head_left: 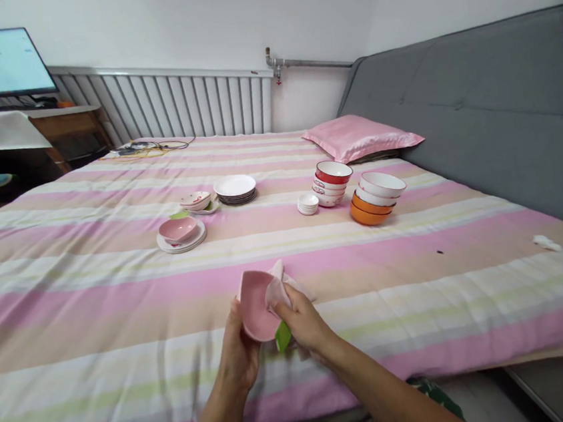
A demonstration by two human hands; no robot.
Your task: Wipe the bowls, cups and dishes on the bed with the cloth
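My left hand (240, 349) grips the left side of a pink bowl (257, 307) with a pointed rim and a green leaf-shaped handle (282, 336). The bowl is tilted so its inside faces me. In my right hand (300, 320) is a pale pink cloth (278, 290), bunched under the fingers and pressed at the bowl's right inner side. Part of the cloth hangs out behind the hand. Both hands are above the near part of the striped bed. My left fingertips are hidden behind the bowl.
On the striped bedspread (121, 308) stand a similar pink bowl (177, 230) on white plates (196, 239), a plate stack (235, 186), small white dishes (307, 203), red-and-white bowls (333, 180) and orange-and-white bowls (372, 209). A pink pillow (361, 134) lies by the grey headboard (475, 96). Cables (154, 146) lie far left.
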